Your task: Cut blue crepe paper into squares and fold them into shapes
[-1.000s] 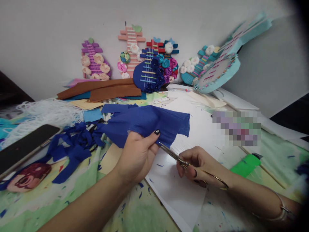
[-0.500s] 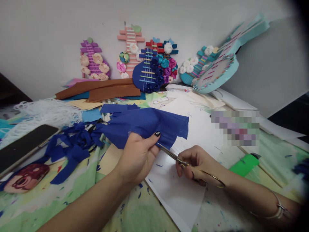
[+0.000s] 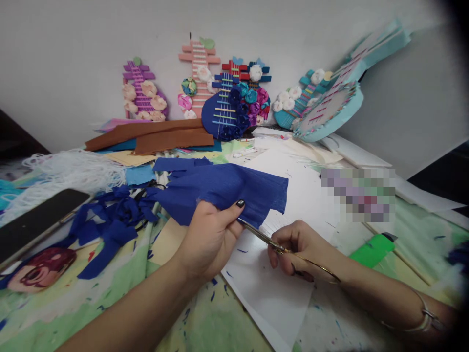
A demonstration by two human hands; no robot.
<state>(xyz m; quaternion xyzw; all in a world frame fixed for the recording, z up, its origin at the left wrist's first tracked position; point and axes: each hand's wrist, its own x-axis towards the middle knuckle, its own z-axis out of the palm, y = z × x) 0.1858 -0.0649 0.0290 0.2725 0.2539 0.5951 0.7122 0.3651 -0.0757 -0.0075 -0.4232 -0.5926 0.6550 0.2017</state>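
Note:
My left hand (image 3: 216, 237) pinches the lower edge of a dark blue sheet of crepe paper (image 3: 205, 186), thumb on top. A notch shows at the sheet's right end. My right hand (image 3: 298, 249) is closed round the handles of gold-handled scissors (image 3: 262, 235). The blades point up and left, with their tips at the paper's edge beside my left fingers, partly hidden there. Below my hands lies a white sheet (image 3: 271, 303) with small blue scraps on it. Cut blue strips (image 3: 106, 230) are heaped to the left.
A phone (image 3: 40, 222) and a tangle of white cord (image 3: 73, 171) lie at the left. Brown paper (image 3: 164, 137) is behind. Guitar-shaped decorations (image 3: 222, 110) lean on the wall. A green cutter (image 3: 373, 249) rests near my right forearm.
Almost nothing differs. The hands, scissors and blue paper keep nearly the same place, and the whole view has shifted very slightly.

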